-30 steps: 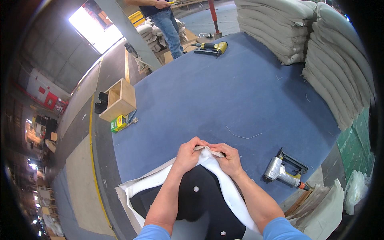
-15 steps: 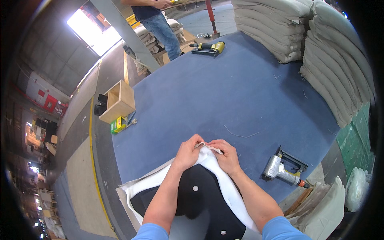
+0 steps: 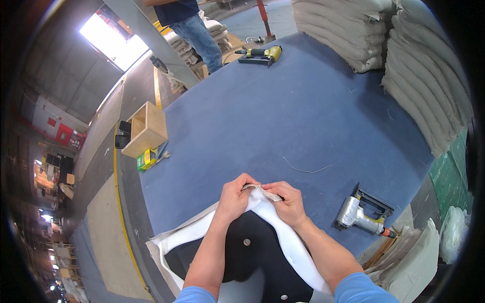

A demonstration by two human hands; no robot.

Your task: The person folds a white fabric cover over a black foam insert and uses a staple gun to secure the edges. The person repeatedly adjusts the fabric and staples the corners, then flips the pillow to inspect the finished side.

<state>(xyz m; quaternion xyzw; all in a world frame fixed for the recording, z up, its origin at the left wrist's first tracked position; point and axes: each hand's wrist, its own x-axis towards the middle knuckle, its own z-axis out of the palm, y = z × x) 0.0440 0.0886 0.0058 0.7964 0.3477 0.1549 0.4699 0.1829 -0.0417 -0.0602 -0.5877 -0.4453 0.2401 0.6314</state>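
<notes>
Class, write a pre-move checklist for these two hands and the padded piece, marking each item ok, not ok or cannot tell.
1. Left hand grips the beige fabric at the far corner: ok.
2. Right hand grips the same fabric: ok, close beside the left.
3. White padding fully covered by fabric: not ok, it shows bare along the black panel.
4. Fabric fastened at the pinched corner: cannot tell, the hands hide it.
5. Silver staple gun clear of the piece: ok, it lies apart on the blue table, to the right.
</notes>
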